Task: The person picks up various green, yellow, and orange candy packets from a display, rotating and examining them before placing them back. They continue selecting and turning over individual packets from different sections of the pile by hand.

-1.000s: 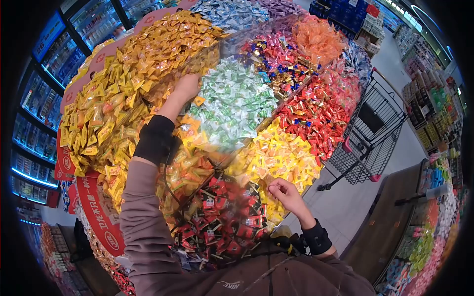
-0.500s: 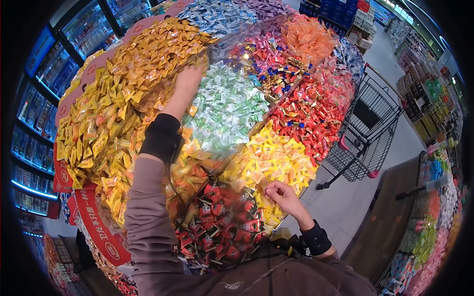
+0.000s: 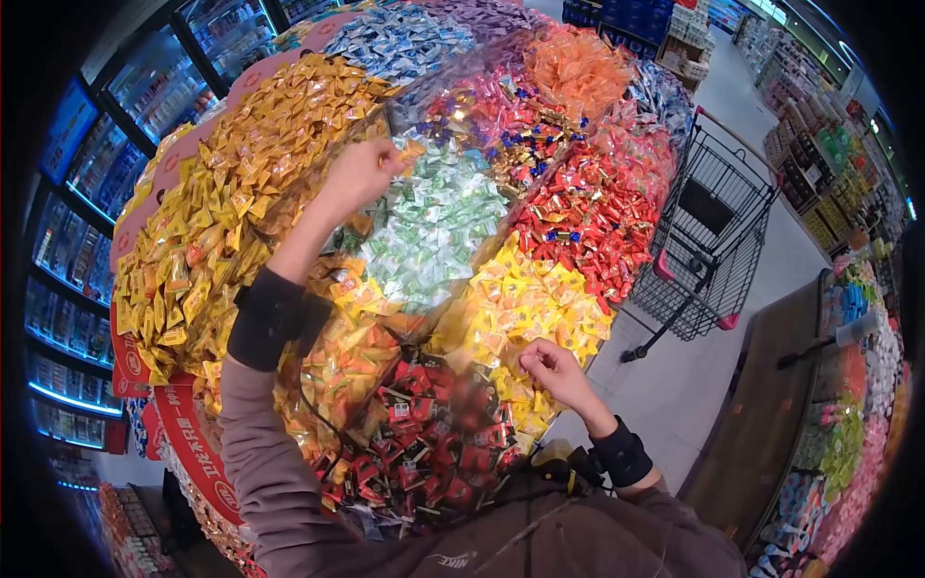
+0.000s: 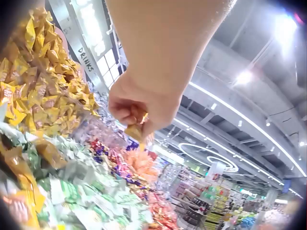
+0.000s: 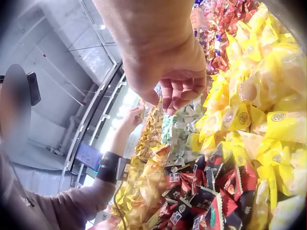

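My left hand [image 3: 361,175] is raised over the border between the gold-wrapped candies [image 3: 289,106] and the green-and-white ones [image 3: 434,222]. Its thumb and curled fingers pinch a small orange-yellow packet [image 3: 411,152]; in the left wrist view the packet [image 4: 135,131] pokes out below the fingers of that hand [image 4: 146,103]. Above the yellow packets [image 3: 540,303], my right hand [image 3: 561,374] hangs with loosely curled fingers and nothing visible in them. The right wrist view shows this hand [image 5: 168,72] beside yellow packets [image 5: 244,91], apart from them.
Red-and-black candies [image 3: 414,433] lie nearest my body, red ones [image 3: 588,217] at the right. Low clear dividers separate the heaps. A shopping cart [image 3: 708,231] stands right of the display, lit fridges [image 3: 87,231] at the left, a brown shelf [image 3: 761,414] at the lower right.
My left hand has come up from the gold candies beside the divider, and a packet now shows in its fingers. The right hand keeps nearly the same pose. The display has shifted left in view.
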The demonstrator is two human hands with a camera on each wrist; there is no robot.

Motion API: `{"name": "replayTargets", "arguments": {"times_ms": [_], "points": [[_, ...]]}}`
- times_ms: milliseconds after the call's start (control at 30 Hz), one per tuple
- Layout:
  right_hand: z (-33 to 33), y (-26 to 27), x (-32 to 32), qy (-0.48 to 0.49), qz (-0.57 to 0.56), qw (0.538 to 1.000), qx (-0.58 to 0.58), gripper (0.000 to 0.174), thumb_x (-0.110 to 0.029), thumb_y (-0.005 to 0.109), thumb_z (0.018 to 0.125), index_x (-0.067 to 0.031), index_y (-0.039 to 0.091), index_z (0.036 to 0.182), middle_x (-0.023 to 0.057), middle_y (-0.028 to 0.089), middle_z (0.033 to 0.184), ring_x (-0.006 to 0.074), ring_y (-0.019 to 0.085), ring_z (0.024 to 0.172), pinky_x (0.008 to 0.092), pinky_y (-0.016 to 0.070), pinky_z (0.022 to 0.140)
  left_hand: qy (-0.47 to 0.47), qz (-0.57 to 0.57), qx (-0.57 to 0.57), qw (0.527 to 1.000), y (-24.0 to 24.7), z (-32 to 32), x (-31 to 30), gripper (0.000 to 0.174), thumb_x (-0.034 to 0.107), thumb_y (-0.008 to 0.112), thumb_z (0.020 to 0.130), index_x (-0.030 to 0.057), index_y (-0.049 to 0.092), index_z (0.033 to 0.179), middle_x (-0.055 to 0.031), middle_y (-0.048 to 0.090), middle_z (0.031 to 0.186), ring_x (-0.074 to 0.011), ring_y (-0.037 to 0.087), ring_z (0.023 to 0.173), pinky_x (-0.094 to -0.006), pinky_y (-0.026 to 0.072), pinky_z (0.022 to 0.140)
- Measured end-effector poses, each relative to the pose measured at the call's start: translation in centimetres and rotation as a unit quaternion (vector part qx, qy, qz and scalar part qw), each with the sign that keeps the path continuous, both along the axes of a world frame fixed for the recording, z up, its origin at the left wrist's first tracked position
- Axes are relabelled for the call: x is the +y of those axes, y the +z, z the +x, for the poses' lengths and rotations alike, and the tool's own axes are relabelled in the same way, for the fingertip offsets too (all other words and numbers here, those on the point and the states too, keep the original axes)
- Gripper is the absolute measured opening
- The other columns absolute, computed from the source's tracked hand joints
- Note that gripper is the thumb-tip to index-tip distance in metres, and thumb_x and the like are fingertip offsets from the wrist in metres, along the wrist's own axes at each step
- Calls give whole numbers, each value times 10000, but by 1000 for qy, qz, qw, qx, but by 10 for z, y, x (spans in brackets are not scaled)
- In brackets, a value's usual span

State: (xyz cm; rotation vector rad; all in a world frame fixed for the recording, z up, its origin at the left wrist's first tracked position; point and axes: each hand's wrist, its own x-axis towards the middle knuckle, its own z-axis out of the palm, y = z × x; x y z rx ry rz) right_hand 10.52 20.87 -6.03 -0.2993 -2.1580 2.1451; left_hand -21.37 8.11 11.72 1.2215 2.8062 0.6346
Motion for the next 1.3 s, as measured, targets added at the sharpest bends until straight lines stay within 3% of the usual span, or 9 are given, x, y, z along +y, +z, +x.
{"name": "replayTargets", "arguments": {"times_ms": [67,167,233,300,433,767,967,1067,1300], "points": [[-3,14,-3,3,-21,1000,20,127,-153,484,876,-32,510,850,-8,529,724,50,467,637,195,393,591,-93,20,-179,979,-5,36,-7,179,210,588,765,36,608,800,-51,589,695,-126,528,654,-297,424,600],[-5,35,-8,16,-22,996,86,135,-158,476,880,-28,511,873,0,522,735,62,466,662,210,395,614,-231,33,-318,919,-24,96,-21,209,223,614,748,22,603,803,-29,578,675,-104,509,642,-266,415,599],[-2,56,-14,29,-37,993,108,159,-176,476,877,-20,505,872,2,515,748,71,463,683,213,387,634,-252,-30,-405,878,-21,134,-30,201,220,621,775,25,586,810,18,536,680,-48,461,651,-207,381,602],[2,72,-21,34,-53,991,120,141,-154,492,863,-15,509,850,-6,507,741,67,457,688,202,375,648,-251,-86,-423,866,-23,162,-36,234,243,616,781,15,581,826,4,542,684,-54,464,654,-218,388,608],[10,81,-22,103,69,986,111,227,-183,479,867,-14,468,716,16,448,631,80,445,614,235,368,565,-293,-111,-402,860,-26,187,-42,287,276,603,793,-4,570,847,-16,549,699,-65,477,667,-235,396,604],[21,82,-25,169,63,979,99,325,-248,391,910,-14,476,702,42,455,597,108,422,566,253,367,537,-255,-72,-447,855,-29,197,-50,243,253,623,780,25,581,853,-4,563,724,-58,492,673,-217,392,575],[26,75,-30,36,55,991,118,363,-261,363,924,-35,453,654,-14,432,572,76,358,513,227,316,493,-102,6,-501,859,-36,200,-52,196,194,544,847,27,568,948,-6,576,799,-69,537,735,-193,435,648],[22,66,-28,-53,-19,994,90,382,-281,361,926,-38,466,650,-22,442,573,64,379,519,209,319,495,-89,137,-541,825,-48,198,-55,227,160,493,876,5,526,1039,-36,585,865,-109,576,754,-230,474,722],[23,72,-31,-91,-16,992,86,349,-263,390,919,5,552,766,-3,518,633,55,454,578,188,363,535,-68,195,-600,773,-45,205,-56,237,112,481,873,-30,494,1061,-125,586,943,-183,609,824,-253,503,745]]}}
